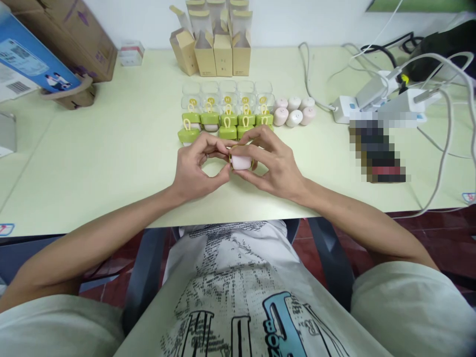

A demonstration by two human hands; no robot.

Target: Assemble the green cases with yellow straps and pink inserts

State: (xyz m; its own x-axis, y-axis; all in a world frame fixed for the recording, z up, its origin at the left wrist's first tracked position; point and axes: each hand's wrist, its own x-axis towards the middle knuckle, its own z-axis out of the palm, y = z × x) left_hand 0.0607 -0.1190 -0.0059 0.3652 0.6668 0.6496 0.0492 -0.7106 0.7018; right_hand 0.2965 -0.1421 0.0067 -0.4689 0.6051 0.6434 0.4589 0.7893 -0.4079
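Observation:
Near the front of the table, a small pale pink rounded block with a green rim [241, 162] is held between both hands. My left hand [199, 166] pinches its left side with thumb and fingertips. From the right, my right hand [278, 161] wraps thumb and fingers around it, hiding part of its edge. Just beyond the hands stand several green caps with pale loops [227, 132], some with a pinkish-white part showing underneath. Behind these are clear cups with yellow marks [228, 94]. To their right sit several white and pale pink rounded pieces [294, 117].
Open cardboard boxes [223, 54] stand against the wall. A power strip [345, 109] with chargers and looping white cables [446, 148] occupies the right side, beside a pixelated dark object [379, 153]. Large cartons [85, 39] and a small white-red box [131, 54] are at left.

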